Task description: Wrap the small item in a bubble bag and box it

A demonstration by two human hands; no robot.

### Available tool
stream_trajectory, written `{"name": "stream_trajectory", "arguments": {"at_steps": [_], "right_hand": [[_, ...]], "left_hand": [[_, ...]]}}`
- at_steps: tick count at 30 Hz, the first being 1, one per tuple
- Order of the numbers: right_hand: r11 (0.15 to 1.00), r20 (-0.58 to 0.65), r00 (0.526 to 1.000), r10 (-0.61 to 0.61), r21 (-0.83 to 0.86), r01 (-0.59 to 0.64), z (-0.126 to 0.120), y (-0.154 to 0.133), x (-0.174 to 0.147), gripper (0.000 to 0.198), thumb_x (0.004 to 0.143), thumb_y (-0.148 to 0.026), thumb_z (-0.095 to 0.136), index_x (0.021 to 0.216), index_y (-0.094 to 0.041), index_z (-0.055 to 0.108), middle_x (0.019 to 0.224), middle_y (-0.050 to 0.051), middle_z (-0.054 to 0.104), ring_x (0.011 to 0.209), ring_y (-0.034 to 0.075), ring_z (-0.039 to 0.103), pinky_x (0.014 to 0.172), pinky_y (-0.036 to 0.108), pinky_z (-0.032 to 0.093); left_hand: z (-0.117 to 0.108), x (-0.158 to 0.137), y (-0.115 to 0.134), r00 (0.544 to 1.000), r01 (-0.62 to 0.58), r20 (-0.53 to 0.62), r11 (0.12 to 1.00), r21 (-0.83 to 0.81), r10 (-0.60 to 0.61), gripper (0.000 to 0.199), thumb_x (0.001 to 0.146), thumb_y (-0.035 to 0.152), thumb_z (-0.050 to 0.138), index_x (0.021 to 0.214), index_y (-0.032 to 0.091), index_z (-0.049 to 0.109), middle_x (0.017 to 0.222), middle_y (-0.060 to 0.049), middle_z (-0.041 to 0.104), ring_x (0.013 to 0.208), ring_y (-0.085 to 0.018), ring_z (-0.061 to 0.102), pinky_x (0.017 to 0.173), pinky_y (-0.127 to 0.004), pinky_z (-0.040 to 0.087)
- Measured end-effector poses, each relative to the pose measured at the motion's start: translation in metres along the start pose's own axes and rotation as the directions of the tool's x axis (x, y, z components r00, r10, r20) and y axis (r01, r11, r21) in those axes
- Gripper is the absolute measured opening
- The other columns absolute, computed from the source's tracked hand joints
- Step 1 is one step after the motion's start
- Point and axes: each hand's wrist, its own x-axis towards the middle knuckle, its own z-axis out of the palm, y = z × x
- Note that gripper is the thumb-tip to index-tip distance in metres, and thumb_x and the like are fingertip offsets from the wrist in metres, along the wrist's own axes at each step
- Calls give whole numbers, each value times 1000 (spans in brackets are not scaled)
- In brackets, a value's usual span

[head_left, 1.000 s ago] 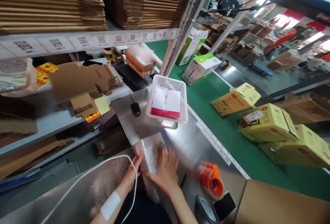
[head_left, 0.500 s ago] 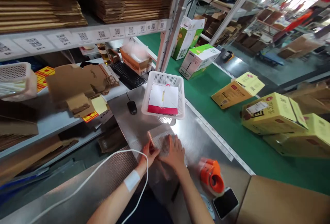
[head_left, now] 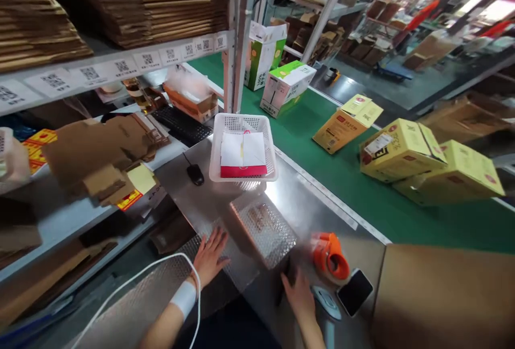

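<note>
My left hand (head_left: 211, 257) lies open with its fingers spread on a clear bubble wrap sheet (head_left: 243, 268) on the metal bench. A flat package in bubble wrap (head_left: 263, 225) rests on the bench between my hands, touched by neither. Just below its near corner is my right hand (head_left: 301, 292), slightly blurred, with thumb and fingers apart. The thumb is beside a thin dark object (head_left: 280, 287) whose kind I cannot make out. To the right of that hand are an orange tape dispenser (head_left: 332, 258), a light blue and white object (head_left: 326, 302) and a black-screened phone (head_left: 355, 292).
A white basket (head_left: 215, 150) holding a white and red box (head_left: 243, 156) stands beyond the package. A computer mouse (head_left: 195, 174) lies left of it. Yellow cartons (head_left: 402, 150) line the green belt (head_left: 317, 124). A cardboard box (head_left: 438, 295) stands at the right. A white cable (head_left: 161, 260) crosses my left forearm.
Both hands have let go of the wrapped package, which now lies flat on the bench. My left hand moved left and down onto the sheet; my right moved down and right. The view shifted.
</note>
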Motion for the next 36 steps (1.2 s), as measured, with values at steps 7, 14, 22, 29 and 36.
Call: {"name": "stream_trajectory", "arguments": {"at_steps": [7, 14, 22, 29, 36], "right_hand": [[991, -47, 991, 126, 59, -123, 5, -13, -8, 26, 76, -34, 47, 93, -23, 64, 84, 14, 74, 88, 36, 75, 80, 48, 61], [994, -217, 976, -33, 97, 55, -35, -46, -25, 49, 96, -46, 27, 113, -18, 64, 114, 19, 71, 110, 32, 69, 94, 45, 60], [762, 213, 887, -409, -456, 461, -44, -182, 18, 83, 91, -28, 69, 164, -19, 30, 146, 21, 50, 113, 31, 68, 90, 40, 60], [761, 250, 899, -361, -477, 439, -62, -170, 29, 81, 95, -30, 66, 166, -26, 25, 146, 19, 47, 110, 32, 69, 87, 41, 61], [763, 251, 887, -387, -454, 461, -39, -171, 26, 76, 98, -28, 61, 165, -19, 26, 146, 21, 49, 121, 31, 65, 97, 41, 58]], "left_hand": [[7, 6, -11, 998, -48, 33, 997, 62, 46, 73, 93, 41, 66, 159, 25, 39, 168, -13, 32, 158, -38, 27, 127, -66, 23], [2, 2, -9, 999, -38, -3, 983, -180, 38, 70, 92, 32, 65, 158, 24, 44, 169, -12, 32, 159, -37, 24, 130, -66, 11], [1, 2, -12, 996, -53, -82, 927, -371, 24, 63, 85, 31, 74, 145, 26, 60, 166, -11, 41, 157, -38, 29, 131, -63, 6], [0, 3, -14, 999, -49, -38, 948, -314, 39, 66, 88, 35, 73, 151, 26, 54, 170, -10, 33, 160, -34, 23, 131, -62, 6], [-6, 4, -10, 999, -30, 28, 976, -216, 37, 69, 93, 36, 68, 157, 28, 44, 171, -9, 27, 161, -31, 20, 131, -62, 10]]}}
